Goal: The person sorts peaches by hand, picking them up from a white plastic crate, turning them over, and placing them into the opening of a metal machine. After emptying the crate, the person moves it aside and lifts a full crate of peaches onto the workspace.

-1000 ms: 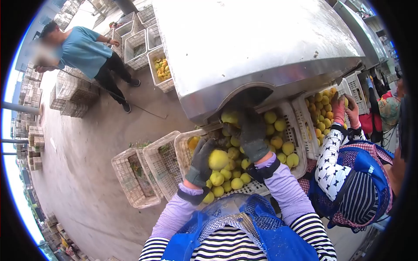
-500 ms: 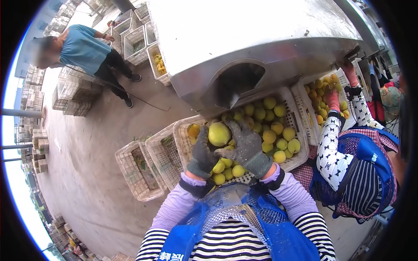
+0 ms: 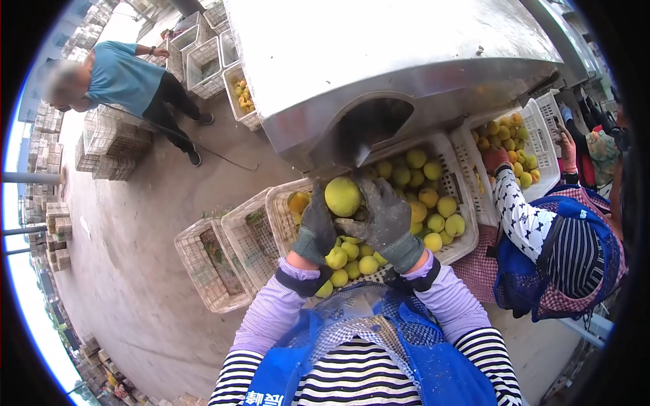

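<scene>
Mid-frame, the left hand (image 3: 317,229) and right hand (image 3: 390,218) cupped a fruit (image 3: 343,196) over the crate (image 3: 466,196), fingers curved about its sides — a slack hold could have dropped and bruised it.

Glossy metal machine (image 3: 399,34), matt gloves (image 3: 391,220)

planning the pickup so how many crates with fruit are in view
3: near crate under the left hand and right hand, second crate by the co-worker, far crate left of the machine. More may be hidden.
</scene>
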`<state>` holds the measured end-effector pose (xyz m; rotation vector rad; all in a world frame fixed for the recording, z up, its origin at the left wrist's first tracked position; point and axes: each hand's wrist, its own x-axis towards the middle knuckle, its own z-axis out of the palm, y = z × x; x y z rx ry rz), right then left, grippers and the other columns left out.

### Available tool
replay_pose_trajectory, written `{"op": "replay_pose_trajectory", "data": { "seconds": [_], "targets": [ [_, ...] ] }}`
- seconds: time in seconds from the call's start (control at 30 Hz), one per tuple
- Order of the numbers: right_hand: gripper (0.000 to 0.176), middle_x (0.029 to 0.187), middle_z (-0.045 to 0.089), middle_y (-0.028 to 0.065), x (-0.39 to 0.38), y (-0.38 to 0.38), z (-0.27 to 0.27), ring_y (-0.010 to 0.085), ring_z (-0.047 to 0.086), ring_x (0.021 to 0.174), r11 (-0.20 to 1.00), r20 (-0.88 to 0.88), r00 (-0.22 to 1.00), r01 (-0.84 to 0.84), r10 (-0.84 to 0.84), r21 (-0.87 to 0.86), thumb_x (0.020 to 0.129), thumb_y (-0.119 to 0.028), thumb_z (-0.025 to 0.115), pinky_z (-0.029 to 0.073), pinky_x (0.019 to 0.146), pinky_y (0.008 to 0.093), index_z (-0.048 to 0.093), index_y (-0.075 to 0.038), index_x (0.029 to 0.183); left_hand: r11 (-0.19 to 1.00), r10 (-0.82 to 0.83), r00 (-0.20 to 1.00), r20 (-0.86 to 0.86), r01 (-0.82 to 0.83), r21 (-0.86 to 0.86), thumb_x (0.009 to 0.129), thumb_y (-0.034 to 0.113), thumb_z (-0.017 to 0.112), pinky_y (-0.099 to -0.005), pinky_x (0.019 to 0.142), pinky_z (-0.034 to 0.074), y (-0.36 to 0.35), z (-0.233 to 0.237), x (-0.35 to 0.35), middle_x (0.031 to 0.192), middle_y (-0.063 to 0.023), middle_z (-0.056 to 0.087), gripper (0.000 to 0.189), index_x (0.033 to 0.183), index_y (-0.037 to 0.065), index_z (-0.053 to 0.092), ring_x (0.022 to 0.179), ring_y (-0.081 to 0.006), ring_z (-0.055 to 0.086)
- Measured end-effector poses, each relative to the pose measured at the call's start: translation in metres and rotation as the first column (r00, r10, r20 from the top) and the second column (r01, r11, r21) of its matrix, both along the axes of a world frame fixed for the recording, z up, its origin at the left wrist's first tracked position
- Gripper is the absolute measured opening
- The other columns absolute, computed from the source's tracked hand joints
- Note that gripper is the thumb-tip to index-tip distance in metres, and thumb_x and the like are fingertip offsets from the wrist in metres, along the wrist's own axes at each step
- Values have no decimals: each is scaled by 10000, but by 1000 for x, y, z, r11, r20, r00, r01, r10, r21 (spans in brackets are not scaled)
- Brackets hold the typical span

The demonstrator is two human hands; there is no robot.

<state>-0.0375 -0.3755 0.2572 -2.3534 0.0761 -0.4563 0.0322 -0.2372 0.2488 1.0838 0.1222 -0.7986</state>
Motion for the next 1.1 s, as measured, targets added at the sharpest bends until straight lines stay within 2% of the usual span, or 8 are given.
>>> {"op": "replay_pose_trajectory", "data": {
  "seconds": [0.1,0.4,0.5,0.73,0.8,0.87,1.03,1.1],
  "targets": [
    [820,1177,601,149,13,-4,-2,348,634,969,998,41,998,41,-43,39,649,-485,862,530,803,443,576,-103,1315,972,-174,816,551,51,231,1031,207,526,-350,1006,513,2,-6,12,1290,-156,623,384,1354,1,515,1169,-225,627],
    [795,1102,639,157,17,-7,7,349,657,926,997,-23,996,83,-83,-6,626,-524,875,549,760,445,611,-67,1221,933,-326,466,823,21,358,1008,197,577,-317,910,545,3,-42,25,1294,-134,621,393,1349,6,530,1061,-211,657],
    [739,1031,660,165,27,-13,-2,347,665,893,984,-95,980,170,-174,-44,662,-515,854,548,750,445,628,-76,1211,992,9,999,-36,-5,126,1055,415,474,-288,744,583,2,-14,13,1209,-127,663,493,1344,21,538,914,-175,689],
    [526,938,686,126,119,-40,-40,347,673,833,964,203,972,165,-122,-210,788,-431,789,545,714,438,660,-56,1133,934,1,970,-244,86,347,1036,540,422,-302,642,571,24,-85,-18,952,-84,705,568,1321,67,555,781,-195,688],
    [459,915,692,125,107,-45,-31,343,675,804,987,133,985,123,-108,-104,819,-398,770,544,700,437,669,-56,1107,746,-180,966,185,11,666,956,456,580,-418,782,559,26,-137,-40,1063,-140,666,511,1310,89,551,1007,-280,658],
    [381,892,696,133,78,-61,-14,339,675,774,983,34,995,89,-96,161,850,-353,749,541,683,437,677,-57,1079,392,-652,604,459,-249,885,892,401,660,-485,831,537,20,-159,-52,1156,-182,630,518,1295,96,550,1127,-327,608],
    [410,983,691,168,-4,-88,-143,364,671,845,950,-322,935,45,-150,-310,831,-277,748,539,727,455,631,-75,1168,61,-762,647,30,26,998,842,369,676,-540,886,515,-33,-159,-71,1442,-236,434,713,1452,116,405,1244,-386,517],
    [455,1046,672,174,-12,-81,-171,376,654,918,945,-359,915,64,-184,-320,799,-274,769,530,774,467,611,-84,1181,-51,-740,672,4,-62,997,877,446,613,-523,889,519,-51,-248,-92,1485,-215,409,736,1486,117,365,1259,-373,519]
  ]
}}
